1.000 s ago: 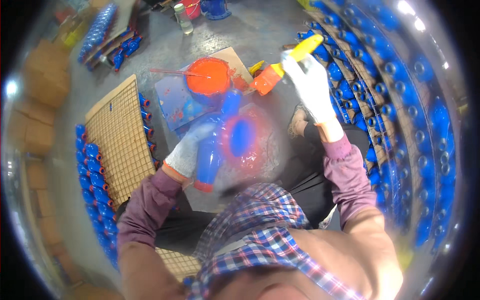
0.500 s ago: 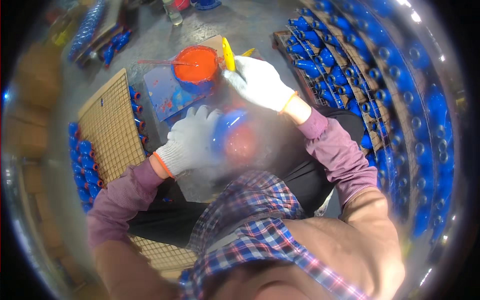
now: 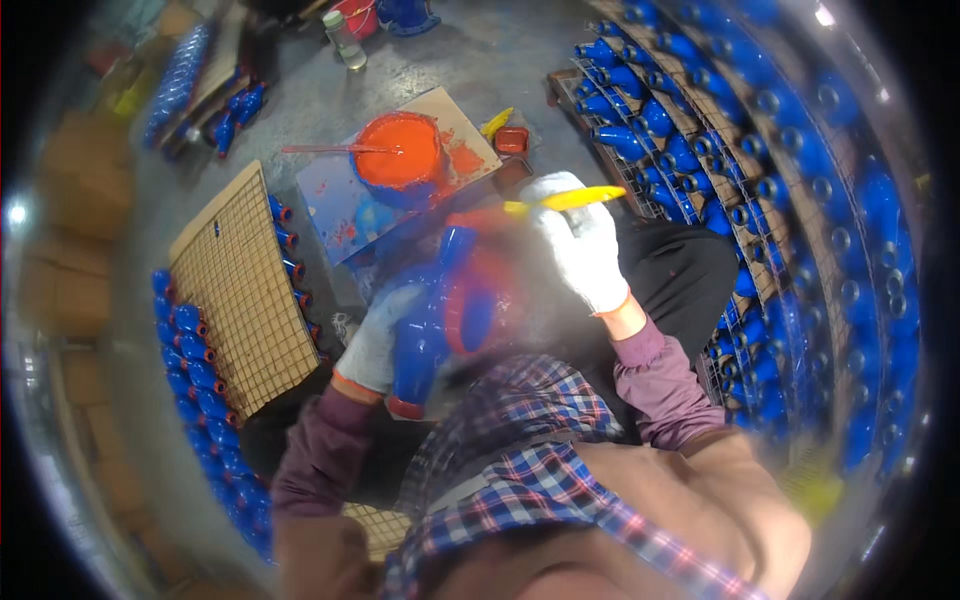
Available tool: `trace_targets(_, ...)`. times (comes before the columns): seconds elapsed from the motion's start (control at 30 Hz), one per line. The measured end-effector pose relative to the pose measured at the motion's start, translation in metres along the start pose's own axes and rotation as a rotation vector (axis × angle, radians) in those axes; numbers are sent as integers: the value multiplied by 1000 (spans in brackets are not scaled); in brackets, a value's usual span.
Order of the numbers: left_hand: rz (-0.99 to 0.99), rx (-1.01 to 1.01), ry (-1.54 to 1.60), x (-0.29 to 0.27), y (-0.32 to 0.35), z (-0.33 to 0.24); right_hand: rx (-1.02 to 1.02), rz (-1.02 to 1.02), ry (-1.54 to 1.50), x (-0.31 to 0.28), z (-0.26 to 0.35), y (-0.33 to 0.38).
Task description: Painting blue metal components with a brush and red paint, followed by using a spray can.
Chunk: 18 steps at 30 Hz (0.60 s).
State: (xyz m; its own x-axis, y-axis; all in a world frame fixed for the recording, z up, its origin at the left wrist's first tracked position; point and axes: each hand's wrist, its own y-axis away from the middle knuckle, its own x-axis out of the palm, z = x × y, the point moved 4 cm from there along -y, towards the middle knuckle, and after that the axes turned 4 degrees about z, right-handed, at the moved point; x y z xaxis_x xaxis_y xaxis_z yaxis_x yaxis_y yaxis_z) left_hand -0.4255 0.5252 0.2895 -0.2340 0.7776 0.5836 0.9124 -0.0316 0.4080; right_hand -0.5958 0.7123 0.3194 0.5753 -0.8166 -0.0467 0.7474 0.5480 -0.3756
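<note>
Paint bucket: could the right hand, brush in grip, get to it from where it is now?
Probably yes. The right hand holds the brush just beside the open bucket, with nothing between them.

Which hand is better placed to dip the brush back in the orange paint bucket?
Probably the right. The right hand grips the yellow-handled brush and is nearer the orange paint bucket. The left hand is wrapped around the blue pipe fitting, so it is occupied.

Blue pipe fitting [image 3: 425,335], orange paint bucket [image 3: 400,160], yellow-handled brush [image 3: 570,200], white-gloved hands [image 3: 585,245].
</note>
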Motion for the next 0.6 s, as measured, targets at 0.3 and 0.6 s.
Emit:
trace_targets(0.3, -97, 201, 145, -8, -16, 60, 236, -135, -436, 4, -46, 18)
trace_targets(0.6, 765, 107, 1093, 52, -24, 44, 242, -167, -779, 9, -56, 27)
